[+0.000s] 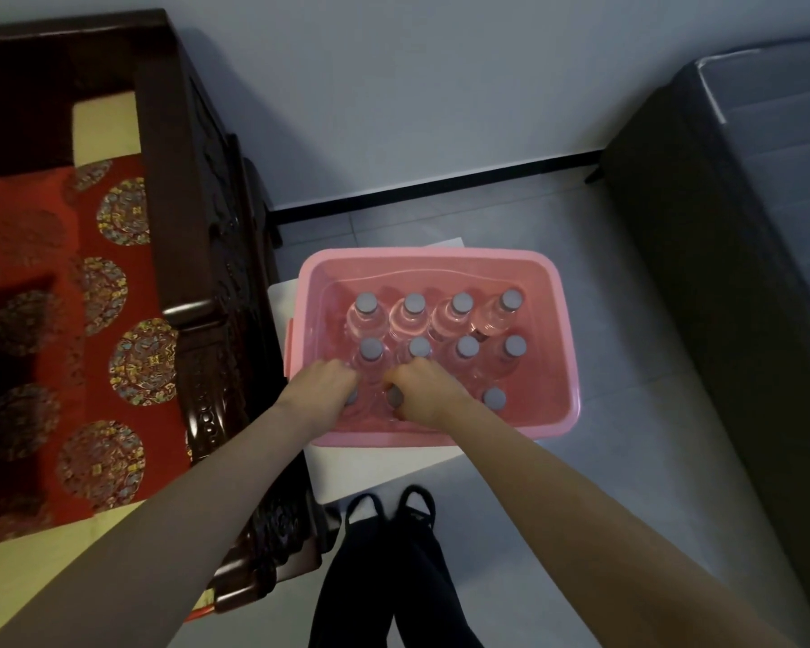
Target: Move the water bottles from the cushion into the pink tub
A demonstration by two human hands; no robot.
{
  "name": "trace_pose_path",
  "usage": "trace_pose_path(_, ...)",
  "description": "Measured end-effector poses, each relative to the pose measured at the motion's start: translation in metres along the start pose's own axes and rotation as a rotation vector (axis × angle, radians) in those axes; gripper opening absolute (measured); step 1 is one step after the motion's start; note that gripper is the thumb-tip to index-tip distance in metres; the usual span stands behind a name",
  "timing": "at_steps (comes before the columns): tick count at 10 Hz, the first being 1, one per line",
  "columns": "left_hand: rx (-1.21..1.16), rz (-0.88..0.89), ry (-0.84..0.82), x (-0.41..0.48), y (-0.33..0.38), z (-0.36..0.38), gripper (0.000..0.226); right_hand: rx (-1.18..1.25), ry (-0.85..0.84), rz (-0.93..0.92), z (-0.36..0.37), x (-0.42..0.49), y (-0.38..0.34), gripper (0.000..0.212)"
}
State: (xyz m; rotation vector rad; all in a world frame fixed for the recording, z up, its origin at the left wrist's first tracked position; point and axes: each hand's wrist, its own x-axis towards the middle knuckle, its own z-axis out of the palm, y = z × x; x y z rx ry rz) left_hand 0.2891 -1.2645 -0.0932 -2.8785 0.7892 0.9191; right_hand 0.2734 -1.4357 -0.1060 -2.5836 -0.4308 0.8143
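The pink tub stands on the floor in front of me on a white sheet. Several clear water bottles with grey caps stand upright inside it in rows. My left hand is down in the tub's near left corner, fingers curled around the top of a bottle. My right hand is beside it, closed around another bottle in the front row. One more bottle stands alone at the front right. The red patterned cushion at the left shows no bottles in the visible part.
A dark carved wooden sofa arm rises between the cushion and the tub. A dark grey bed or mattress stands at the right. My legs and black shoes are just below the tub on the tiled floor.
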Motion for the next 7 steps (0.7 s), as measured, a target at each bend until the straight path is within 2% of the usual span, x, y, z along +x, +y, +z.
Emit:
trace_pose_path(1, -0.008, -0.016, -0.010, 0.002, -0.001, 0.001, 0.015, 0.129, -0.056, 0.017, -0.009, 0.001, 0.007, 0.014)
trace_pose_path(2, -0.017, -0.044, -0.040, 0.000, 0.001, 0.008, 0.017, 0.183, -0.047, 0.045, -0.011, -0.001, 0.006, 0.015)
trace_pose_path(3, -0.016, -0.078, -0.047, -0.002, 0.004, 0.017, 0.018, 0.179, -0.082, 0.033, -0.015, 0.002, 0.003, 0.042)
trace_pose_path(4, -0.024, -0.100, -0.023, -0.005, 0.008, 0.018, 0.018, 0.162, -0.117, 0.021, -0.017, 0.004, 0.002, 0.050)
trace_pose_path(6, -0.013, -0.102, -0.052, -0.013, 0.013, 0.018, 0.022, 0.123, -0.105, 0.001, -0.014, 0.000, 0.001, 0.049)
trace_pose_path(7, -0.078, -0.114, -0.078, -0.011, 0.013, 0.016, 0.022, 0.122, -0.095, 0.039, -0.008, -0.002, 0.001, 0.038)
